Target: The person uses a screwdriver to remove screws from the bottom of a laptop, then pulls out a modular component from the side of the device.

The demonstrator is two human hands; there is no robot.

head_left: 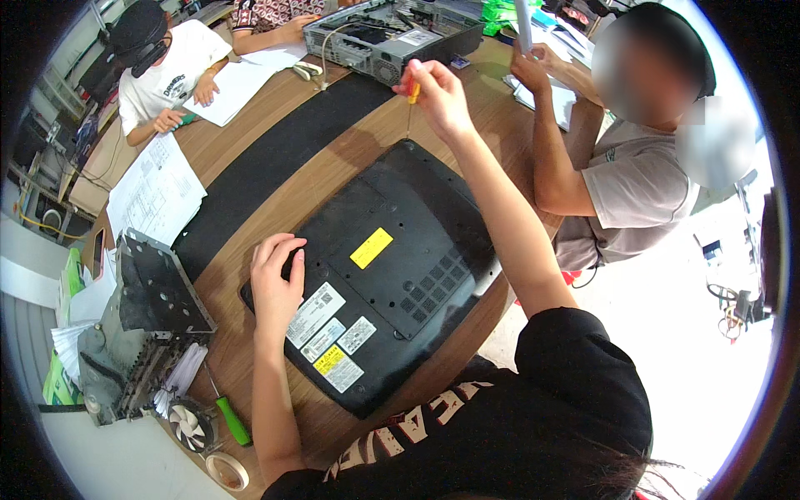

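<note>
The laptop [433, 208], underside-up at frame centre, seems only lightly steadied by the left hand [276, 271], loosely curled and unclosed, so its casing could be scratched if the yellow-handled screwdriver [413, 93], pinched in the right hand [439, 102], is tilted near the top corner.

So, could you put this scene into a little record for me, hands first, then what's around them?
Left hand: on the left edge of the laptop
Right hand: holding a yellow screwdriver, shaft down, near the laptop's far corner; contact unclear
Laptop: underside up on the table
Near left: green screwdriver, fan, tape roll
Far end: open computer case
People: white shirt far left, grey shirt right
</note>
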